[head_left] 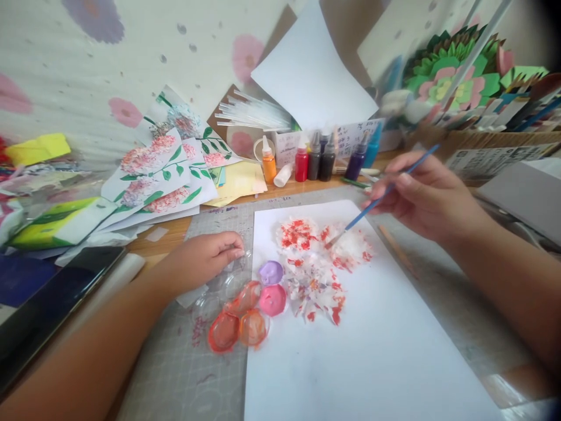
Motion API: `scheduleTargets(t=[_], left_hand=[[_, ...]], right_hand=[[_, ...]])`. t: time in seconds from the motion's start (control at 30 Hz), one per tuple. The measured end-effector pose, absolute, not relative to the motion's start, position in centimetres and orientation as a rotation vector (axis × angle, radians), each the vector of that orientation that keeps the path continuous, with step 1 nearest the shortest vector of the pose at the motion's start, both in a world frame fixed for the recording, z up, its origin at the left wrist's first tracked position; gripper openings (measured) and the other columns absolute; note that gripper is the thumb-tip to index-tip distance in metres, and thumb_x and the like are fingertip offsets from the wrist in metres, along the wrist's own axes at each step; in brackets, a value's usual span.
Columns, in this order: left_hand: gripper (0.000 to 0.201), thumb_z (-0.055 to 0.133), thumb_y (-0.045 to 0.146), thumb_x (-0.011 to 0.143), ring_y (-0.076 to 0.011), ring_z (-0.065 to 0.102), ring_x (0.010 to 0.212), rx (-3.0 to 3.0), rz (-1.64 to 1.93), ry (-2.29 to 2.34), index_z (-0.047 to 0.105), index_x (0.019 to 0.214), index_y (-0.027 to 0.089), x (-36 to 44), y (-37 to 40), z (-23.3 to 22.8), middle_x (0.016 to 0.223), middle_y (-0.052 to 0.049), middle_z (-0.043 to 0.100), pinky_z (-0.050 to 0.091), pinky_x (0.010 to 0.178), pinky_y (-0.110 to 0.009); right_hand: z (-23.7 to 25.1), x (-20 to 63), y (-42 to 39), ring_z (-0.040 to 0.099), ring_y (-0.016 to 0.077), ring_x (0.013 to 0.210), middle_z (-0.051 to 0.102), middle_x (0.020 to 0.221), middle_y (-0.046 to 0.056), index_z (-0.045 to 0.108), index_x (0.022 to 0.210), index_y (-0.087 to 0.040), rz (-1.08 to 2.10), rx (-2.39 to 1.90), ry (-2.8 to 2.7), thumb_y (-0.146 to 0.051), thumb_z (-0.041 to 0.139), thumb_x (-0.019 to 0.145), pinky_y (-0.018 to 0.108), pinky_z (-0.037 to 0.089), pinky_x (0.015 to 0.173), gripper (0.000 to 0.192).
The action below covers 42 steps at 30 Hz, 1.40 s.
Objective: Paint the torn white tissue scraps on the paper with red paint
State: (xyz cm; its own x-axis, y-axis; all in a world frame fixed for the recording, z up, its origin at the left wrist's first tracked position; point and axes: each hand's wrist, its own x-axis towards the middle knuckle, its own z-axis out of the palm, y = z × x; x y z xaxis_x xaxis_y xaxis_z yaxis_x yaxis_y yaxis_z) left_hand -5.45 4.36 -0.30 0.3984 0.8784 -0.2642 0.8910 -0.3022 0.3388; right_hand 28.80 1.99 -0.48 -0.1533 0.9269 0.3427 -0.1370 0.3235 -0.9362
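Note:
Between the fingertips of my right hand [412, 190] is a blue paintbrush [372, 204], its bristles down at the crumpled white petals on the sheet. These petal clusters [315, 286] are dabbed with red and orange paint and lie on a large white sheet of paper [350, 362]. My left hand [210, 257] is closed at the edge of a clear plastic paint palette [228, 283], thumb against the fingers. Its round wells hold purple paint [270, 272], pink paint [272, 300] and orange-red paint [224, 331].
Paint bottles [314, 156] stand along the back. Painted flower pictures [162, 169] lie back left, above a black phone [56, 310]. A pencil [398, 251] rests on the grey cutting mat [175, 362]. A cardboard box [495, 146] of brushes is at right.

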Motion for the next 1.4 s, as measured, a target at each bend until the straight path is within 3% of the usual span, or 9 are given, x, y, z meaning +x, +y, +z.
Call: scheduleTargets(t=[0.33, 0.53, 1.17, 1.4], left_hand=[[0.034, 0.036, 0.05, 0.083, -0.0148, 0.056, 0.065, 2.239, -0.032, 1.501, 0.058, 0.083, 0.023, -5.2, 4.1, 0.1, 0.075, 0.002, 0.063, 0.04, 0.059, -0.025], [0.035, 0.035, 0.05, 0.083, -0.0155, 0.056, 0.067, 2.259, -0.019, 1.475, 0.058, 0.083, 0.023, -5.3, 4.1, 0.0, 0.076, 0.001, 0.063, 0.039, 0.06, -0.025], [0.033, 0.037, 0.049, 0.084, -0.016, 0.057, 0.067, 2.221, -0.094, 1.535, 0.057, 0.086, 0.023, -4.7, 3.8, 0.6, 0.077, 0.001, 0.063, 0.04, 0.062, -0.026], [0.033, 0.037, 0.05, 0.084, -0.0151, 0.057, 0.064, 2.22, -0.074, 1.538, 0.057, 0.085, 0.024, -5.1, 4.2, 0.1, 0.077, 0.002, 0.064, 0.04, 0.059, -0.025]], right_hand=[[0.4, 28.6, 1.1, 0.066, 0.0144, 0.068, 0.064, 0.072, -0.001, 0.059, 0.087, -0.026, 0.931, -0.734, -1.53, -0.03, 0.064, 0.077, 0.031, 0.058, 0.062, 0.012], [0.0, 28.2, 1.1, 0.066, 0.0137, 0.073, 0.066, 0.076, 0.0, 0.061, 0.084, -0.026, 0.972, -0.798, -1.584, -0.032, 0.063, 0.078, 0.029, 0.059, 0.063, 0.009], [0.9, 28.7, 0.9, 0.065, 0.0143, 0.065, 0.064, 0.069, 0.0, 0.059, 0.078, -0.024, 0.91, -0.79, -1.462, -0.032, 0.069, 0.072, 0.032, 0.058, 0.061, 0.014], [1.1, 29.5, 1.2, 0.064, 0.0134, 0.066, 0.064, 0.071, 0.0, 0.06, 0.085, -0.024, 0.889, -0.803, -1.436, -0.034, 0.069, 0.072, 0.029, 0.056, 0.058, 0.018]])
